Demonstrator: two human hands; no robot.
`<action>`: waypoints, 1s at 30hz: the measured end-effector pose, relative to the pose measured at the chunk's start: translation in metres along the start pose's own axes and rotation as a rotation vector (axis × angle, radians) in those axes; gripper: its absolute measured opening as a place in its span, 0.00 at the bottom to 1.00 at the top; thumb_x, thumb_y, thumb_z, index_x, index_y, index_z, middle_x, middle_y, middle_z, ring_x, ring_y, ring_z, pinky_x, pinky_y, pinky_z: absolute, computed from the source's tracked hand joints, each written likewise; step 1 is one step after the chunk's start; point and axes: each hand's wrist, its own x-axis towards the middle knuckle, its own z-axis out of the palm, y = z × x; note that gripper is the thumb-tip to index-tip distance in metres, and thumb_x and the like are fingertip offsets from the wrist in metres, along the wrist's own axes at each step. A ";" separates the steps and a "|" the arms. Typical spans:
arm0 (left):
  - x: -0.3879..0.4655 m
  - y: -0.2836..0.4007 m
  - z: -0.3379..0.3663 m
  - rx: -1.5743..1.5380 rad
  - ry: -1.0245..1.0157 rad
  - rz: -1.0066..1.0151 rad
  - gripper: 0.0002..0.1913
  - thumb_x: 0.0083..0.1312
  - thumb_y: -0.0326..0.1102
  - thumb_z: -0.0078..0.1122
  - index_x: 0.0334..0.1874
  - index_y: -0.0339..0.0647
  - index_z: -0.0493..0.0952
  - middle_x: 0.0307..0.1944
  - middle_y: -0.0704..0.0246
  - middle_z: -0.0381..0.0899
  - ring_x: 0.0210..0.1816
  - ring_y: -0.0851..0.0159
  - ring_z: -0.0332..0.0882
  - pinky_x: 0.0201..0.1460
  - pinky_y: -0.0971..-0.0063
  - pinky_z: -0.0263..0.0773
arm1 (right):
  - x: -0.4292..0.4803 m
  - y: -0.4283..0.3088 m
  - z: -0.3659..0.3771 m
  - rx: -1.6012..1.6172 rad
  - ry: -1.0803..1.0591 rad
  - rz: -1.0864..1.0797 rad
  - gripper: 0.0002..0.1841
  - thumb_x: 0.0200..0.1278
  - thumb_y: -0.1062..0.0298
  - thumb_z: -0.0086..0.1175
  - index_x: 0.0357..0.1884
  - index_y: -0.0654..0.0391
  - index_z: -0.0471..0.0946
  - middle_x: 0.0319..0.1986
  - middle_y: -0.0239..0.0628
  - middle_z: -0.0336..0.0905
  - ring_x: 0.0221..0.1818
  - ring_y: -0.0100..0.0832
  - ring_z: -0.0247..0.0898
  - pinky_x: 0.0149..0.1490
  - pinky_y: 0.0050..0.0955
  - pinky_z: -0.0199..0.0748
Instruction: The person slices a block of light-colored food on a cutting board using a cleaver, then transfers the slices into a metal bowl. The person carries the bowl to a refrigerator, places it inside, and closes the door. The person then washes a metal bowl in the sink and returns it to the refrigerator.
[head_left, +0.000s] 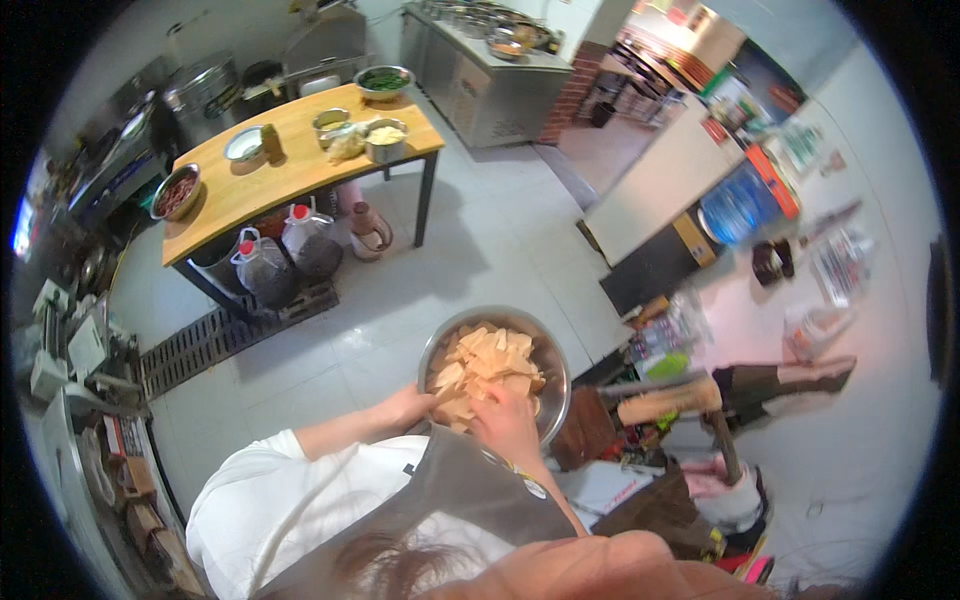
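Close to my apron, a round stainless steel bowl (556, 375) is held up above the tiled floor. Thin, pale-tan slices of food (491, 356) are heaped inside; their exact kind is unclear. My left hand (409, 409) grips the bowl's left rim, its thumb over the edge and the other fingers hidden underneath. Over the near side of the heap is my right hand (504, 420), its bent fingers in among the slices. Whether it pinches any of them cannot be made out.
A wooden-topped table (300, 180) bears several bowls, including one of chopped greens (383, 81). Large plastic jugs (264, 274) stand beneath it, beside a floor drain grate (217, 341). At right are a wooden stool (667, 401), a blue water bottle (739, 206) and hanging bags.
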 end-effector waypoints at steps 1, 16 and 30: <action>0.016 0.015 -0.010 -0.020 0.038 0.010 0.18 0.61 0.34 0.56 0.50 0.30 0.79 0.31 0.66 0.82 0.28 0.68 0.77 0.29 0.72 0.72 | 0.023 0.007 -0.005 -0.005 0.043 -0.016 0.20 0.56 0.62 0.66 0.53 0.47 0.81 0.57 0.40 0.70 0.61 0.45 0.65 0.67 0.46 0.62; 0.260 0.216 -0.075 0.049 0.149 -0.070 0.18 0.59 0.34 0.57 0.51 0.37 0.75 0.31 0.69 0.78 0.26 0.71 0.70 0.24 0.76 0.65 | 0.257 0.219 -0.044 -0.012 0.644 0.351 0.35 0.62 0.72 0.60 0.71 0.58 0.61 0.64 0.51 0.64 0.59 0.50 0.69 0.65 0.45 0.66; 0.536 0.417 -0.054 -0.409 0.269 -0.011 0.18 0.59 0.30 0.56 0.52 0.32 0.79 0.32 0.65 0.83 0.29 0.69 0.79 0.28 0.74 0.72 | 0.561 0.532 -0.110 1.654 -0.288 0.738 0.17 0.67 0.75 0.48 0.56 0.69 0.75 0.48 0.44 0.82 0.48 0.37 0.80 0.50 0.35 0.77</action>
